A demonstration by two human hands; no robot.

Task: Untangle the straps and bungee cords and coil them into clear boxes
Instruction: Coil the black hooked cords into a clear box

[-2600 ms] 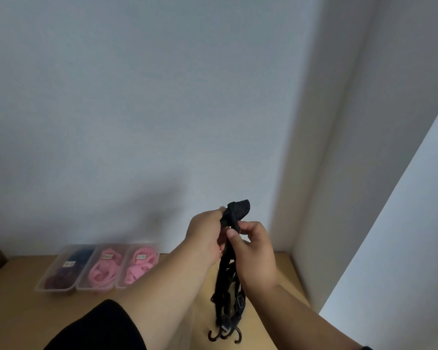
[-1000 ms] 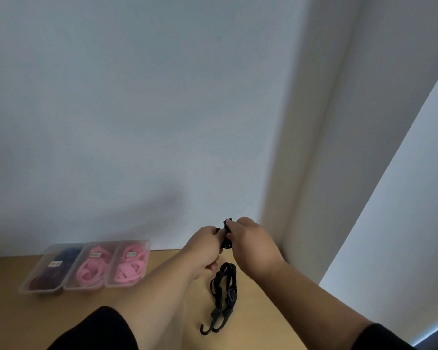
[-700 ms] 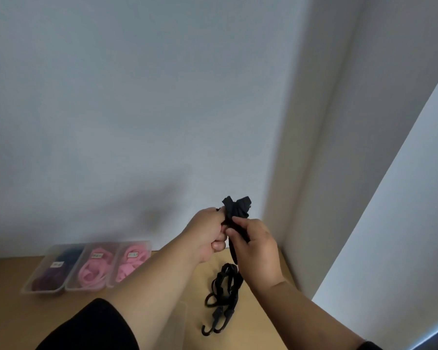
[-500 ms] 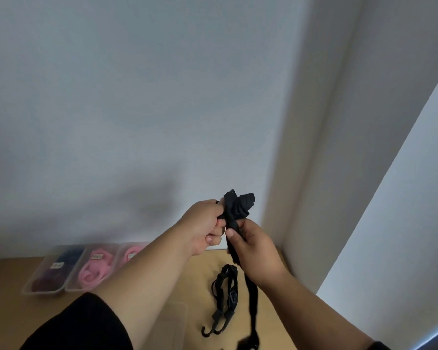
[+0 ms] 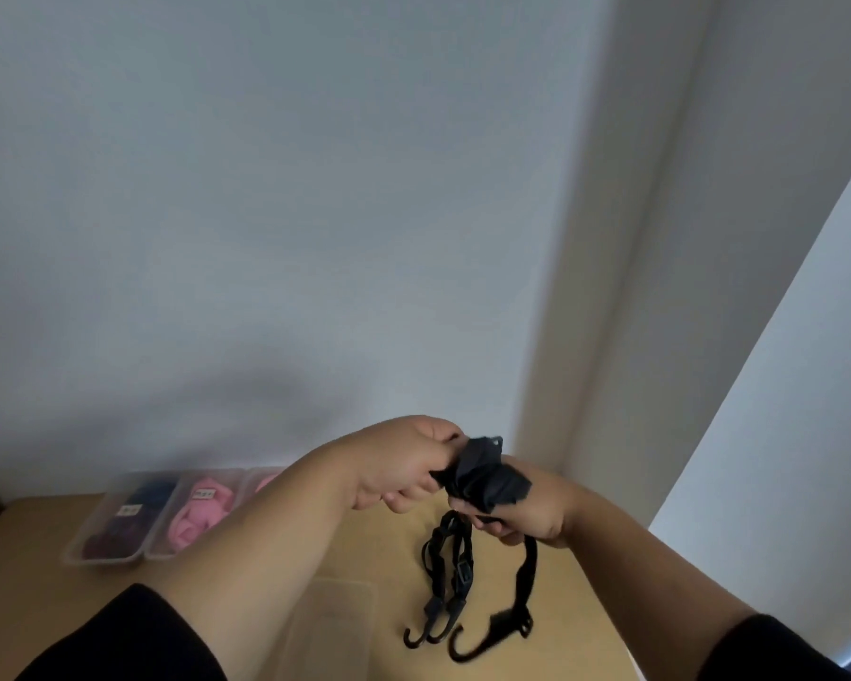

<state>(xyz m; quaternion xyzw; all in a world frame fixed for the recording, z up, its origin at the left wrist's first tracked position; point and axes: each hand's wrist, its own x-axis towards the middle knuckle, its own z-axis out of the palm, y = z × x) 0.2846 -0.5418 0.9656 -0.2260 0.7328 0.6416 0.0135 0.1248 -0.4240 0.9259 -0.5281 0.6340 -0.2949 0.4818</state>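
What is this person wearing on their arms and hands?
Both hands, left hand and right hand, are bare: no gloves, rings or watch show. The forearms are bare too. Black sleeves cover the upper arms, ending near the elbows.

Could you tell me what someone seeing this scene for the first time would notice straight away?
First, the two hands raised mid-frame: the left hand and right hand both grip a bunched black strap. Below them black bungee cords hang down, their hooks low over the wooden table. At the far left by the wall sit clear boxes, one with dark coils, the next ones with pink coils.
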